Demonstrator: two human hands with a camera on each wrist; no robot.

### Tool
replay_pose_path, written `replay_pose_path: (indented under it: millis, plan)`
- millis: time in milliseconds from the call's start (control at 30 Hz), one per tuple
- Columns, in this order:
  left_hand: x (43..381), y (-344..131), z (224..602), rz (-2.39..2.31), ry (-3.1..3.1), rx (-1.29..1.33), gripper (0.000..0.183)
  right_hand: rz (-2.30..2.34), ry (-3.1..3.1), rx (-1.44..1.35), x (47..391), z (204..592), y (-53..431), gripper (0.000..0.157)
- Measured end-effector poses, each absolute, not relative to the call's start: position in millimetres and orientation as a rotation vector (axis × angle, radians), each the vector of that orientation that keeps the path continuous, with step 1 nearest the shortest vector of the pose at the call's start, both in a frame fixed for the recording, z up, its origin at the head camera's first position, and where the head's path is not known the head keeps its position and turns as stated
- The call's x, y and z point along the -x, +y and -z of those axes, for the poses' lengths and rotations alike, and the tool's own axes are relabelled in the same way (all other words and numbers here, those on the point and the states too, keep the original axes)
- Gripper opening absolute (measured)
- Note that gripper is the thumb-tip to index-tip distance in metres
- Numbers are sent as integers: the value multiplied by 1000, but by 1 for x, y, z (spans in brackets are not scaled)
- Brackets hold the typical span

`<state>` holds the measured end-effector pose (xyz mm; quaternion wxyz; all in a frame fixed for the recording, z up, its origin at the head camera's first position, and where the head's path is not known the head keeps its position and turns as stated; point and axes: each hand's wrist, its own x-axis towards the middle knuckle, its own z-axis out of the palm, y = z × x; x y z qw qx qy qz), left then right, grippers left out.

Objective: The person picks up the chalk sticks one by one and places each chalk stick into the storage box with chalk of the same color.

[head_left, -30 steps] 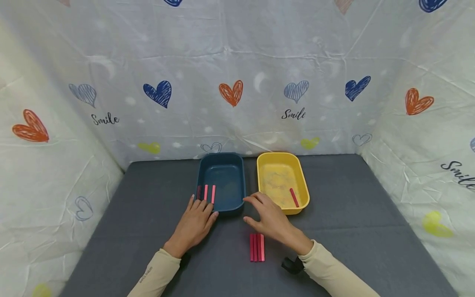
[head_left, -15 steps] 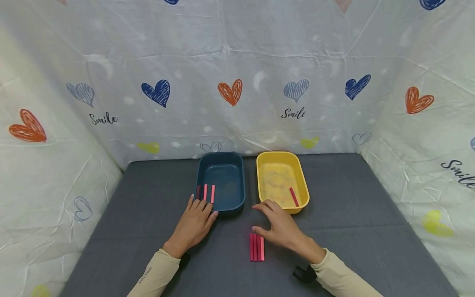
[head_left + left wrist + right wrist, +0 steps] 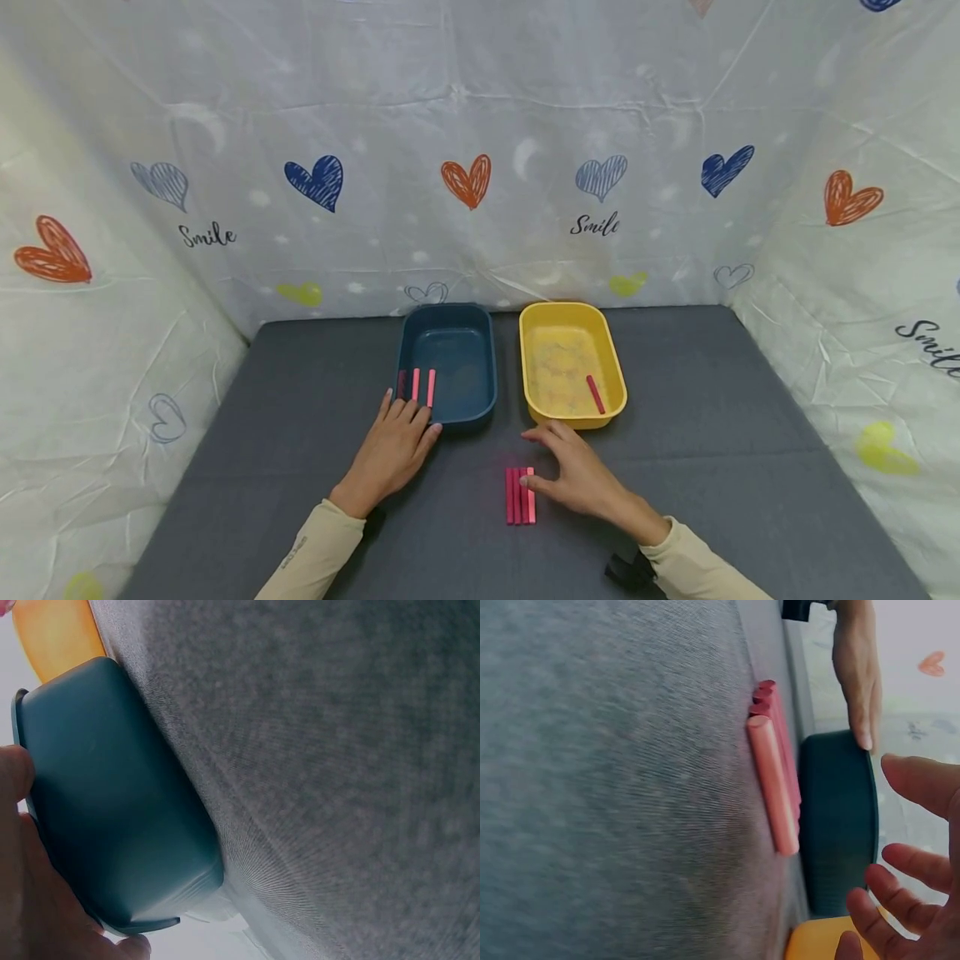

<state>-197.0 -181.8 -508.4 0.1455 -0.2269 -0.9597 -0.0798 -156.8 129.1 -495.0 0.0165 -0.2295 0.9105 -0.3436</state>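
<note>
My left hand [image 3: 390, 450] rests over the near left rim of the blue tray [image 3: 492, 367]; the thumb lies against the tray's near side. Inside that tray are two light pink sticks [image 3: 431, 387] and one dark red stick [image 3: 402, 383], their near ends partly covered by the fingers. My right hand [image 3: 581, 475] hovers with thumb and fingers apart, holding nothing. Below its thumb several round sticks lie side by side on the table: crimson sticks [image 3: 517, 497] and one light pink stick [image 3: 774, 787] at the right end of the row.
To the right of the blue tray stands a yellow tray [image 3: 551, 358] with one red stick [image 3: 595, 394] in it. Both trays stand near the back of the grey table [image 3: 315, 375]. A white printed curtain [image 3: 390, 233] encloses the back and sides.
My right hand has moved back toward me and to the right, from between the trays to beside the row of sticks. My left hand has stayed on the blue tray.
</note>
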Motion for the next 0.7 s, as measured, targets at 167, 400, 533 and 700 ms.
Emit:
replay_pose_path:
  millis: [167,400,533,700]
  plan:
    - [197,-182,509,222,-2758,656,27,1060,2785,699,153,501,133,65]
    - [197,-182,508,229,-2750,661,26,1004,2748,708,147,509,137,72]
    - [197,-181,508,230,-2748,663,26,978,2762,723,146,512,138,74]
    - [197,-181,509,230,-2742,662,27,958,2771,728,146,516,141,77]
